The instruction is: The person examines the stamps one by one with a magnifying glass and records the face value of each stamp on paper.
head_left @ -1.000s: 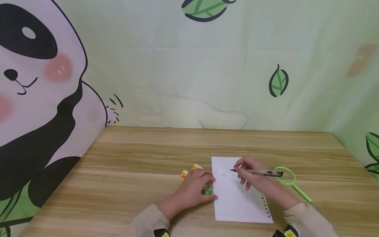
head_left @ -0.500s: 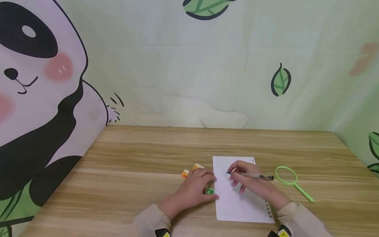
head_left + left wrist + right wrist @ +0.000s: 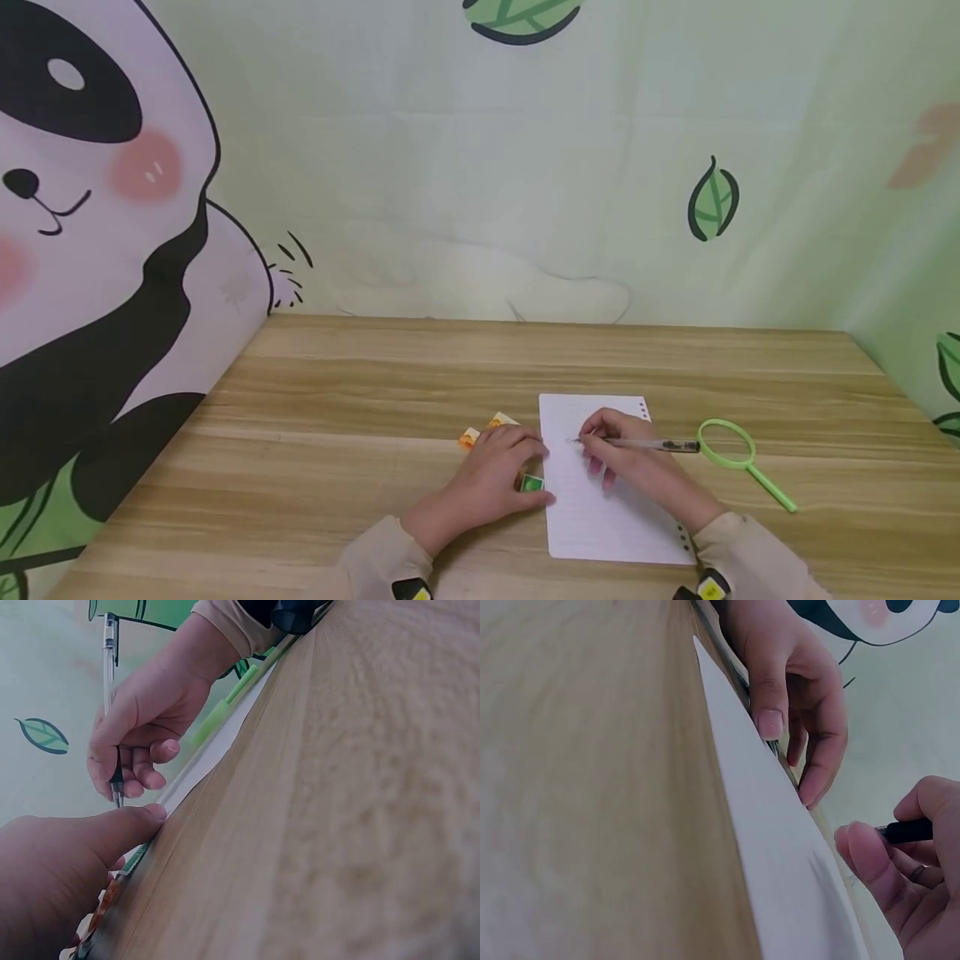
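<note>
A sheet of white lined paper (image 3: 592, 521), with holes along its right edge, lies on the wooden table. My right hand (image 3: 633, 454) pinches a clear-barrelled pen (image 3: 663, 445) between thumb and fingers, its tip at faint marks in the paper's upper left. In the left wrist view the pen (image 3: 109, 667) leans nearly upright. My left hand (image 3: 491, 475) rests at the paper's left edge, thumb and fingertips spread along it. Around and partly under that hand lie small colourful pieces, an orange-yellow one (image 3: 504, 419) and a green one (image 3: 532, 483); the hand hides the rest.
A light-green magnifying glass (image 3: 772, 489) lies to the right of the paper, close to the pen's rear end. Behind the table (image 3: 360, 375) hangs a pale green backdrop (image 3: 420, 167) with a panda (image 3: 165, 242) and leaves.
My right hand has moved left and brought the pen tip to the paper's written marks. The left hand stays at the paper's edge.
</note>
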`<action>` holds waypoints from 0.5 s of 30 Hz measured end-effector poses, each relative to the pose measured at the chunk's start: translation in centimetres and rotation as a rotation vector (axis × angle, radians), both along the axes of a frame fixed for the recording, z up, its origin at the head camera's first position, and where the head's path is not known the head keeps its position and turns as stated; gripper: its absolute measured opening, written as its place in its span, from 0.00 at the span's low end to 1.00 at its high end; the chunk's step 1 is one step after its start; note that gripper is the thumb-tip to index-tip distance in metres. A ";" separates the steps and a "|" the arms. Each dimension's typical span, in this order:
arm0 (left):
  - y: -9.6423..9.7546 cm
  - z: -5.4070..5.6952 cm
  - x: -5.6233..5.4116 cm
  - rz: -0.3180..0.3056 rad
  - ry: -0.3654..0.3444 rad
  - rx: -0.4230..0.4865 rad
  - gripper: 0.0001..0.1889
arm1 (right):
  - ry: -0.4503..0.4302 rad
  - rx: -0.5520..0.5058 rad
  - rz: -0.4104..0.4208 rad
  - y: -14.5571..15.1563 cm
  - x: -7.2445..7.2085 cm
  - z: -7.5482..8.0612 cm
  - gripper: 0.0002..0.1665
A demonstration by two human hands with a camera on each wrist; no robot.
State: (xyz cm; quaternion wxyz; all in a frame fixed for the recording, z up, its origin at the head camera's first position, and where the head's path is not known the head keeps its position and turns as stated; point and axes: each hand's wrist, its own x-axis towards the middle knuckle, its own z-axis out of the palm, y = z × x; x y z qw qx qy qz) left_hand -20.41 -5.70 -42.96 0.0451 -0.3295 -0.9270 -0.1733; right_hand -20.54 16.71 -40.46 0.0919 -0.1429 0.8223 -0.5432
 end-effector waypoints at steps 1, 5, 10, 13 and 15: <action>0.0 0.0 0.0 0.001 -0.005 -0.002 0.27 | -0.012 -0.006 -0.007 0.0 0.0 -0.1 0.14; 0.1 0.1 0.0 0.003 -0.025 -0.002 0.27 | -0.019 -0.042 -0.026 0.0 0.0 -0.7 0.13; 0.1 0.2 0.1 -0.001 -0.011 0.007 0.27 | 0.009 -0.058 -0.035 -0.1 -0.1 -1.6 0.11; 0.1 0.1 0.1 -0.005 0.007 0.008 0.26 | 0.005 -0.058 -0.051 -0.1 -0.1 -1.9 0.11; 0.1 0.1 0.0 -0.006 0.014 0.008 0.26 | -0.004 -0.045 -0.073 -0.1 -0.2 -2.1 0.10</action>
